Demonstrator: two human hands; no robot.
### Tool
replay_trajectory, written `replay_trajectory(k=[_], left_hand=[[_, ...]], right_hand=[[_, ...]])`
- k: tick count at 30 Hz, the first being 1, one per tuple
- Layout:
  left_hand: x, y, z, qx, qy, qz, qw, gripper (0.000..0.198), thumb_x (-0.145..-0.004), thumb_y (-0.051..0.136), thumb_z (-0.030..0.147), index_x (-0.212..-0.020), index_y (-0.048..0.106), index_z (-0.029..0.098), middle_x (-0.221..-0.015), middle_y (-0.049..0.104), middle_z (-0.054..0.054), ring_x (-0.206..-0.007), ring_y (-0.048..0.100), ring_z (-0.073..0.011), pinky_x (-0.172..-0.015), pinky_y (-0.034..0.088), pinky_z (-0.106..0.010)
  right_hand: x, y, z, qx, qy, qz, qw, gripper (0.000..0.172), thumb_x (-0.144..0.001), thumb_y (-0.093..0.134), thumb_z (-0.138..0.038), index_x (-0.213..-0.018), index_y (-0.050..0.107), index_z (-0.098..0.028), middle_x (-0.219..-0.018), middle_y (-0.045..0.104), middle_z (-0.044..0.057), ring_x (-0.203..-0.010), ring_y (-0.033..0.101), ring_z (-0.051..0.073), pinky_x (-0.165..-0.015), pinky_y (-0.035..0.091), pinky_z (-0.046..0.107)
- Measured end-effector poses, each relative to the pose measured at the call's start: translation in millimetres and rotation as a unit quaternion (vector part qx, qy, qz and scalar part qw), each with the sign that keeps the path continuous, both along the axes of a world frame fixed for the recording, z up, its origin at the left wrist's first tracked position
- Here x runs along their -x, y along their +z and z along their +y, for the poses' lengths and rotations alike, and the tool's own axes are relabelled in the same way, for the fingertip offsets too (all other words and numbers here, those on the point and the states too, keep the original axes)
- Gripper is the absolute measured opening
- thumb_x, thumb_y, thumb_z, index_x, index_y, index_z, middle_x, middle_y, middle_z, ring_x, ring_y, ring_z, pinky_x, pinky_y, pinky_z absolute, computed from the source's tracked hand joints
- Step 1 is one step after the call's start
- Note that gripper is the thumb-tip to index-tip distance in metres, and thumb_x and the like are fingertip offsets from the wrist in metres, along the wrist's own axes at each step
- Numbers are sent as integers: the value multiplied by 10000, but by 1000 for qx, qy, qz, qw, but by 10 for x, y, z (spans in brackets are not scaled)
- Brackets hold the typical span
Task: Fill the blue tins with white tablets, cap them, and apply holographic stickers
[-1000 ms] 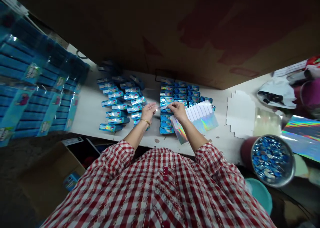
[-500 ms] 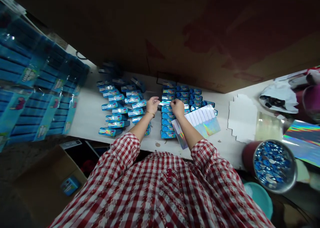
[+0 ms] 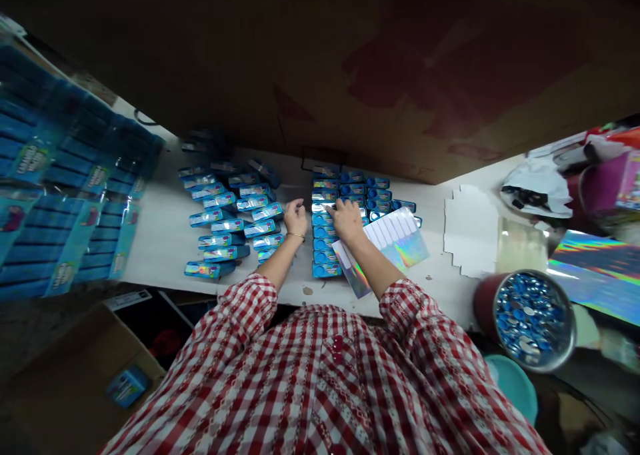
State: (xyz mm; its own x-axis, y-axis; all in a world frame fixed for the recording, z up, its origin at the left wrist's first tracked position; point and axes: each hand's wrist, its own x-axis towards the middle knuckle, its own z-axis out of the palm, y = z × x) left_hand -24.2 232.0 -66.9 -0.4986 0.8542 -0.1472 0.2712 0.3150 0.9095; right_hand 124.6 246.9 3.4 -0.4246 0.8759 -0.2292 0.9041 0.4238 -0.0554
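My right hand rests on a shiny silver strip that lies across one blue pack in a column of blue packs. Its fingers are bent, and whether they pinch the strip cannot be made out. To the left of that column is my left hand, fingers curled together; anything inside them is too small to name. Beneath my right forearm lies a holographic sticker sheet with pale strips. More blue packs with shiny strips stand in loose rows left of my left hand.
Wrapped blue packs are stacked at the far left. A large cardboard box borders the table's back. White card sheets and a metal pot of blue pieces are on the right; an open carton is lower left.
The silver strip, earlier stretched between both hands, now lies on a pack. My left hand has let go of it and moved slightly away; my right hand has come down on the pack.
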Motion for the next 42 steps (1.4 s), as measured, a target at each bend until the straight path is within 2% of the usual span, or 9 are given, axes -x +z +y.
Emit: replay_trajectory(k=[6,9,12,16,22,25,28,37,42], left_hand=[[-149,296,-533,35,-115,-46,992,294,-837,481,408,-982,607,186,-858,656,-48,-776,623,-168,-736,475,-280],[-341,332,-864,109,-202,-82,970,379,-749,605,420,-1049,569,192,-719,632,-7,-645,615,-165,-654,483,-289],[-558,344,-1014,122,-241,-63,961,481,-657,695,288,-1106,555,183,-752,644,-12,-667,614,-172,-673,491,-306],[-675,411,-918,77,-229,-94,966,491,-697,618,178,-1180,529,191,-874,642,-30,-667,613,-140,-700,508,-302],[-530,623,-759,0,-134,-103,986,682,-689,681,281,-1307,400,217,-1333,442,-139,-1088,556,-224,-882,478,-339],[-483,680,-780,34,-173,-164,971,802,-681,701,315,-1377,307,255,-1404,353,-161,-1048,581,-236,-833,501,-362],[-443,661,-766,82,-196,-179,961,816,-664,723,311,-1374,334,216,-1287,472,-167,-953,610,-225,-798,507,-366],[-277,682,-776,67,-215,-302,926,906,-595,739,224,-1392,309,195,-785,638,-3,-695,611,-135,-743,496,-300],[-139,857,-776,-30,-222,-240,945,465,-616,703,293,-1054,646,145,-877,664,-47,-801,599,-155,-795,472,-297]], right_hand=[[-1225,156,-120,-141,-212,173,952,377,-903,347,-213,-1161,619,-180,-1112,584,133,-1001,531,237,-838,395,356],[-1866,86,-344,-76,-327,154,929,359,-830,509,-348,-1095,643,-147,-1021,628,135,-911,574,247,-769,436,351],[-2078,0,-540,-19,-367,172,914,296,-750,590,-368,-962,672,-179,-920,660,91,-814,590,226,-720,445,336],[-1970,22,-701,-86,-389,297,868,179,-744,539,-344,-747,633,-191,-836,650,55,-800,577,201,-757,435,333],[-1785,187,-861,0,-431,611,664,215,-668,592,-393,-726,505,-206,-663,569,-37,-634,530,124,-645,432,263],[-1667,263,-928,13,-443,694,567,301,-577,686,-399,-721,499,-212,-655,577,-58,-611,527,107,-634,433,245],[-1545,336,-990,23,-443,734,514,367,-512,752,-394,-699,494,-212,-642,581,-67,-600,527,97,-623,437,233],[-1466,359,-1175,-18,-460,739,491,414,-509,766,-429,-755,519,-206,-619,584,-72,-568,530,86,-587,439,221],[-1439,365,-1286,-87,-469,679,558,436,-595,708,-331,-994,597,-197,-548,560,-91,-525,517,87,-597,451,231]])
